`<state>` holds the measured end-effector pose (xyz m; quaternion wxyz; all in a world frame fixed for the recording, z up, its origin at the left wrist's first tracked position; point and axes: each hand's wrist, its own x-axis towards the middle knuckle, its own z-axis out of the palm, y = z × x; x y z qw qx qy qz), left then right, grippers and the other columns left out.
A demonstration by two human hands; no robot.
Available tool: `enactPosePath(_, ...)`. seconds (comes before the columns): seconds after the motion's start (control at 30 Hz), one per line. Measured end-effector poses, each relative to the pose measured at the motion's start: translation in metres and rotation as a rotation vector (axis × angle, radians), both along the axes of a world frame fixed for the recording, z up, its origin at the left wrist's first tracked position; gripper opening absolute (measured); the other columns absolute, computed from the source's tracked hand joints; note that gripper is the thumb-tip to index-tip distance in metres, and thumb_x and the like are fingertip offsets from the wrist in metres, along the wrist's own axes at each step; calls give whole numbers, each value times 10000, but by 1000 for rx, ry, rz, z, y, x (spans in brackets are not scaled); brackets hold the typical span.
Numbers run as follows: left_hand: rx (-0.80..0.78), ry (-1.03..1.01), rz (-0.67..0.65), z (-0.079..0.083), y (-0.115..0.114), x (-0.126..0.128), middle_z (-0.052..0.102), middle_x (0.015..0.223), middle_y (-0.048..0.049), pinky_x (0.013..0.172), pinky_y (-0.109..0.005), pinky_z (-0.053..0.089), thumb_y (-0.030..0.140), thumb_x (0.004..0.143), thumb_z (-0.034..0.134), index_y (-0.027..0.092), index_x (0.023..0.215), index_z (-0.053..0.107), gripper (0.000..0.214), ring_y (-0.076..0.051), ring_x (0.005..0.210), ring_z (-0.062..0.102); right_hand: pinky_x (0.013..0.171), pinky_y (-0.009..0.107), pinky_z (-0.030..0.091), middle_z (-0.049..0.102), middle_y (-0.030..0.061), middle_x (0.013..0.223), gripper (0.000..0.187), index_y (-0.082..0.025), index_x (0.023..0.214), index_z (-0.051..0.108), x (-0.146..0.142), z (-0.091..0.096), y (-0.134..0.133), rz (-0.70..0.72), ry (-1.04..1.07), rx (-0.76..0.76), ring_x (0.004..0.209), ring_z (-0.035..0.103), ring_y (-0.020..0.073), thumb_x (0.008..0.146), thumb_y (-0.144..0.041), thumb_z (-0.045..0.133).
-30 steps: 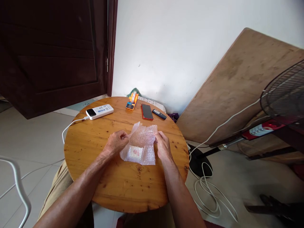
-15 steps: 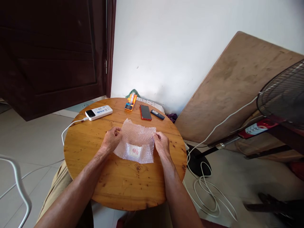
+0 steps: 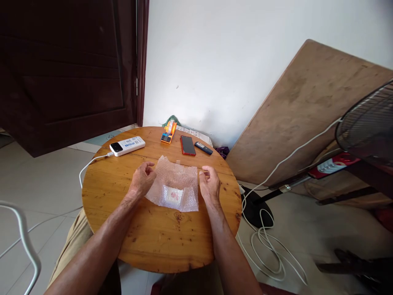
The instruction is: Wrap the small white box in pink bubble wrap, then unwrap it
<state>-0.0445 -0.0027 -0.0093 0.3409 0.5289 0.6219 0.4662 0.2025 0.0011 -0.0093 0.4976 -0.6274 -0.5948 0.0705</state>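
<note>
A sheet of bubble wrap (image 3: pixel 181 174) lies spread on the round wooden table. On its near part sits a small flat white packet (image 3: pixel 173 196) with a pinkish-red print, seemingly under a layer of the wrap. My left hand (image 3: pixel 143 179) is at the wrap's left edge, its fingers bent and the thumb apart from them; whether it touches the wrap is hard to tell. Just off the right edge is my right hand (image 3: pixel 210 183), fingers curved, a gap between thumb and forefinger, holding nothing.
A white power bank (image 3: pixel 127 146) with a cable stands at the table's back left. Farther back are an orange tape dispenser (image 3: pixel 168 132), a red-edged phone (image 3: pixel 188 145) and a dark remote-like device (image 3: pixel 204 148). A fan (image 3: pixel 368 123) and loose cable are on the right.
My right hand has let go of the wrap's right corner and moved slightly away. My left hand has shifted a little left. The wrap's far edge has sunk slightly.
</note>
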Motion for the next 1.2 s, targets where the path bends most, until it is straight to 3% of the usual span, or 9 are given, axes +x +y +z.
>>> enactPosePath(0.13, 292, 202, 93, 4, -6, 3, 652, 945, -70, 777, -322, 499, 176, 700, 504, 155, 1043, 640, 370, -208, 883, 614, 800, 328, 468, 684, 53, 888, 174, -201, 922, 634, -12, 8, -10, 106, -87, 140, 827, 619, 202, 844, -283, 502)
enactPosePath(0.23, 494, 380, -24, 6, -11, 7, 678, 988, -74, 905, -374, 478, 151, 735, 498, 181, 952, 669, 277, -229, 971, 595, 715, 270, 460, 677, 24, 818, 148, -204, 878, 644, -21, 14, -17, 345, -85, 19, 754, 606, 170, 862, -285, 521)
enactPosePath(0.3, 506, 503, -114, 5, -12, 9, 701, 1003, -62, 941, -396, 459, 128, 741, 501, 199, 899, 682, 251, -241, 1006, 591, 637, 240, 432, 657, 8, 773, 152, -199, 868, 652, -25, 17, -21, 478, -81, -109, 693, 579, 149, 868, -287, 528)
enactPosePath(0.43, 300, 669, -131, -2, -11, 9, 726, 1005, -85, 908, -436, 464, 108, 740, 501, 192, 864, 712, 259, -290, 1030, 605, 595, 229, 378, 612, -8, 716, 241, -183, 796, 646, -25, 20, -21, 588, -69, -272, 654, 535, 129, 914, -324, 490)
enactPosePath(0.53, 213, 659, -125, -3, -8, 8, 734, 1000, -91, 916, -419, 466, 106, 733, 495, 186, 869, 726, 280, -287, 1022, 620, 587, 231, 365, 586, -10, 660, 328, -173, 700, 623, -21, 26, -22, 671, -18, -357, 627, 517, 123, 928, -362, 482)
enactPosePath(0.77, 89, 299, -272, 0, -8, 8, 746, 863, -28, 739, -266, 482, 243, 774, 494, 204, 876, 715, 246, -179, 796, 654, 719, 260, 483, 688, 38, 771, 317, -141, 824, 703, -8, 45, -35, 1113, 284, -664, 716, 629, 136, 907, -421, 578)
enactPosePath(0.93, -28, 54, -460, 8, -12, 5, 616, 610, 13, 542, -228, 399, 381, 769, 507, 162, 788, 656, 266, -121, 542, 527, 586, 213, 488, 719, 68, 831, 343, -124, 945, 705, 2, 46, -38, 1284, 347, -935, 705, 684, 140, 848, -450, 662)
enactPosePath(1.07, -335, -106, -703, 19, -14, -4, 563, 472, 39, 462, -222, 345, 533, 776, 496, 169, 824, 624, 389, -121, 426, 491, 516, 200, 478, 730, 90, 900, 400, -136, 1022, 685, 3, 46, -38, 1319, 311, -1032, 706, 704, 157, 835, -488, 658)
enactPosePath(1.2, -419, -112, -583, 21, -12, -8, 544, 433, 53, 460, -223, 365, 372, 751, 495, 190, 830, 577, 215, -136, 411, 523, 522, 212, 440, 692, 44, 781, 340, -149, 834, 668, -3, 43, -36, 1052, 309, -788, 606, 631, 115, 867, -481, 604)
